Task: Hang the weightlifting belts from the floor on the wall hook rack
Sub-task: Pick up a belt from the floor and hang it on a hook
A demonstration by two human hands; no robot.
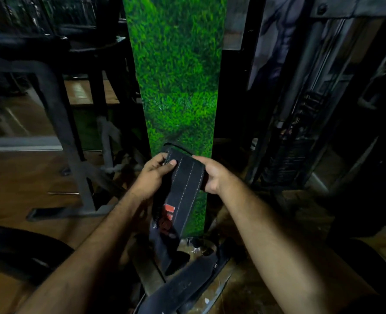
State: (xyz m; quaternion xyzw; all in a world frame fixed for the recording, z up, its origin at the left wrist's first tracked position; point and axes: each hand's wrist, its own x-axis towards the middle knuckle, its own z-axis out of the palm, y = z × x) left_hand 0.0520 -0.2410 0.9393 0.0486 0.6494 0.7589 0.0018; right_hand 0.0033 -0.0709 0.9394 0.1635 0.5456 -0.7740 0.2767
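Note:
A black weightlifting belt (184, 184) with pale stitch lines and a red label hangs in front of me, folded over at its top. My left hand (154, 175) grips its top left edge, thumb on the front. On the top right edge my right hand (212, 175) is closed. The belt's lower end dangles toward the floor. Below it, a second black belt (183, 284) lies on the floor at the foot of the wall. No hook rack is visible in this dim view.
A green grass-pattern wall panel (178, 75) rises straight ahead between black posts. A grey metal machine frame (74, 155) stands at left on the wooden floor (17, 184). A weight-stack machine (300, 143) stands at right. A dark rounded object (22, 250) sits at lower left.

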